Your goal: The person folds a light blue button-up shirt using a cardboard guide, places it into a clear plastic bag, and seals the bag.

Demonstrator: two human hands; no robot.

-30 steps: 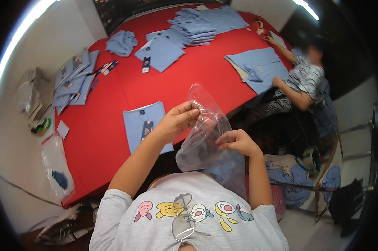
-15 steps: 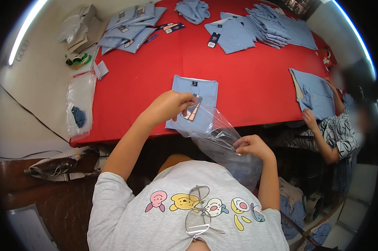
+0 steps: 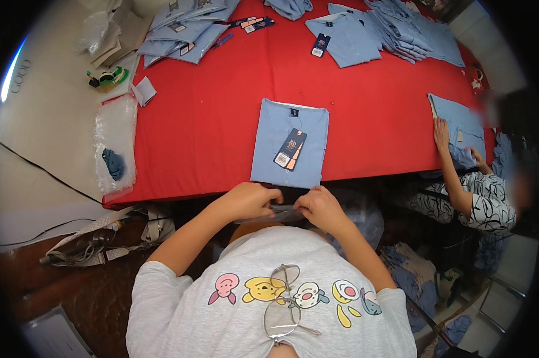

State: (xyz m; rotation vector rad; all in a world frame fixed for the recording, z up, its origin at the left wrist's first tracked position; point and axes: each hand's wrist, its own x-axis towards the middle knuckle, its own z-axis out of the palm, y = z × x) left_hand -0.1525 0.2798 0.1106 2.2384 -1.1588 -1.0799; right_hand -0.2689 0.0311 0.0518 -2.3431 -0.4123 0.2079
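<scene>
A folded light-blue shirt [image 3: 269, 146] lies at the table's near edge, collar end away from me. On it rests a dark hang tag [image 3: 289, 150] with an orange part. Just below the shirt, my left hand [image 3: 252, 200] is closed, its fingers pinching the edge of a clear plastic bag [image 3: 286, 210]. Close beside it, my right hand [image 3: 322, 206] also pinches the bag, with its fingertips near the shirt's lower edge. Most of the bag hangs below the tabletop, partly hidden behind my hands and forearms.
The table has a red cloth [image 3: 209, 125]. Bagged shirts [image 3: 183, 39] lie far left, folded shirts [image 3: 394, 36] far right. A plastic sheet or bag [image 3: 115, 149] and tape dispenser [image 3: 111, 77] sit left. At right, a co-worker's hands [image 3: 441, 134] handle another blue shirt [image 3: 460, 122].
My left hand has drawn back from over the shirt to below the table edge, uncovering the tag. My right hand has moved left toward it. The bag no longer covers the shirt.
</scene>
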